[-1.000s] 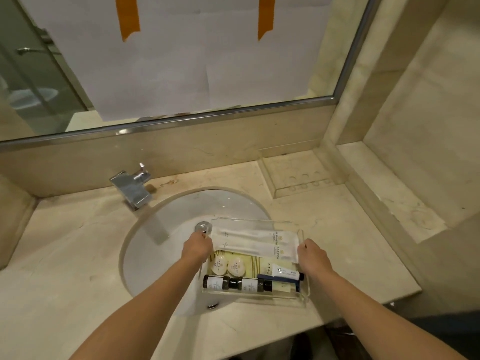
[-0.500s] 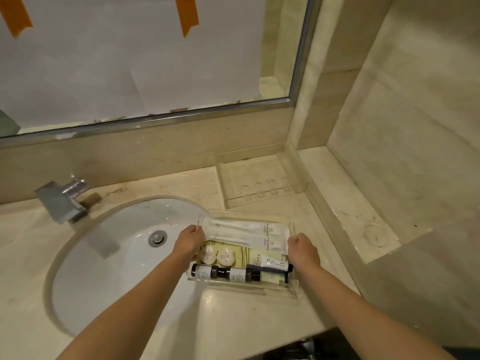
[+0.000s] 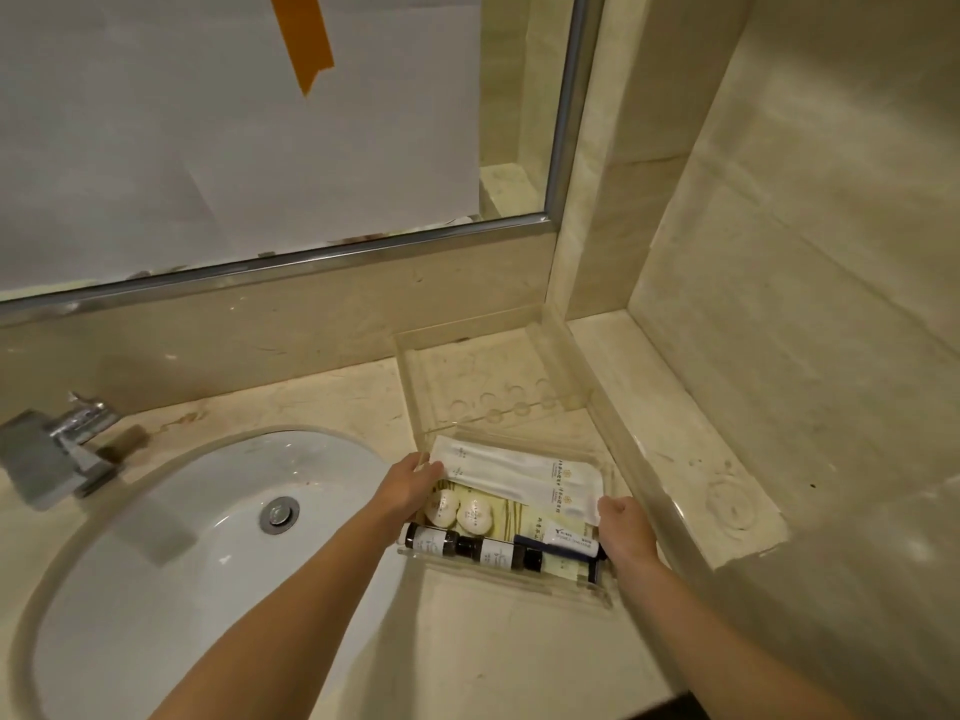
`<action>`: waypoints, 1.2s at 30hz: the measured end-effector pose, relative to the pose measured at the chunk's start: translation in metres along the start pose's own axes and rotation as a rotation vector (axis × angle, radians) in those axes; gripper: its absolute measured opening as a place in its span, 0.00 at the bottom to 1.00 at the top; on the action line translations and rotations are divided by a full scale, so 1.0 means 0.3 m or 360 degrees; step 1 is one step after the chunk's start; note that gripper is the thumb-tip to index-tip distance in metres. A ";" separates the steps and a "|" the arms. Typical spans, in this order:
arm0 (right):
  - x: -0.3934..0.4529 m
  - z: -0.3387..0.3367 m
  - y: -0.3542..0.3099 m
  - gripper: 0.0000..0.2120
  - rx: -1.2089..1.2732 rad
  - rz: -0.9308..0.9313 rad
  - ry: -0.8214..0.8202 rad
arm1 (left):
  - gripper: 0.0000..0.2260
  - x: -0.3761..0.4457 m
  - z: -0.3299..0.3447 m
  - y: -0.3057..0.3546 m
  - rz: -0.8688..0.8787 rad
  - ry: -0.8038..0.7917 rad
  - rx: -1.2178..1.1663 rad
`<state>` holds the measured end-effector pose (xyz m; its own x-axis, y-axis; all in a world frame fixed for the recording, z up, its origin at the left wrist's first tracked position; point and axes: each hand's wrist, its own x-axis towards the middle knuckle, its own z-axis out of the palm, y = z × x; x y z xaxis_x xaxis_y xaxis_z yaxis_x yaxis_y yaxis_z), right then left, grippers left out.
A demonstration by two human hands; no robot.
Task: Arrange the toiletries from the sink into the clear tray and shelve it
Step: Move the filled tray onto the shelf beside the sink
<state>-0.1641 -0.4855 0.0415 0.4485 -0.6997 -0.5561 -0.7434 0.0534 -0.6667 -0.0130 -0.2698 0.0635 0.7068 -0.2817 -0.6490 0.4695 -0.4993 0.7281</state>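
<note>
- Looking down through the head camera, I see a beige marble counter [image 3: 498, 657] filling the lower view, with matching marble walls rising at 12 and 3 o'clock.
- Above, from 10 to 12 o'clock, a mirror [image 3: 519, 96] in a metal frame is mostly covered by white paper [image 3: 234, 148] held with a strip of orange tape [image 3: 304, 36].
- At 8 o'clock a white oval sink [image 3: 171, 563] is set into the counter, its metal drain [image 3: 279, 515] near the middle and a chrome faucet [image 3: 57, 454] at 9 o'clock on its rim.
- At 3 o'clock a raised marble ledge [image 3: 691, 449] runs along the right wall.
- Just past centre, toward 1 o'clock, an empty clear holder [image 3: 467, 376] with round marks on its floor sits against the back wall.
- Near centre, slightly toward 5 o'clock, the clear tray [image 3: 519, 574] is just right of the sink; I cannot tell whether it rests on the counter or is lifted.
- My left hand [image 3: 408, 485] grips the tray's left end, fingers curled over the edge; my right hand [image 3: 626, 532] grips its right end the same way.
- Inside, two long white sachets [image 3: 519, 478] lie along the far side.
- Along the near side lie two dark bottles [image 3: 467, 545] end to end.
- A white tube with a dark blue cap [image 3: 566, 540] lies at the right.
- Two round white soaps [image 3: 460, 511] sit side by side at the left.
</note>
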 end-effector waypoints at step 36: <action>-0.035 0.190 -0.111 0.22 0.0132 0.0136 0.0002 | 0.20 0.011 -0.115 0.013 -0.0370 0.0313 -0.0603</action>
<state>-0.1158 -0.4394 0.0414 0.3847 -0.6908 -0.6122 -0.7354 0.1715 -0.6556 0.0093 -0.2444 0.0718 0.6296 -0.0195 -0.7767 0.7609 -0.1869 0.6214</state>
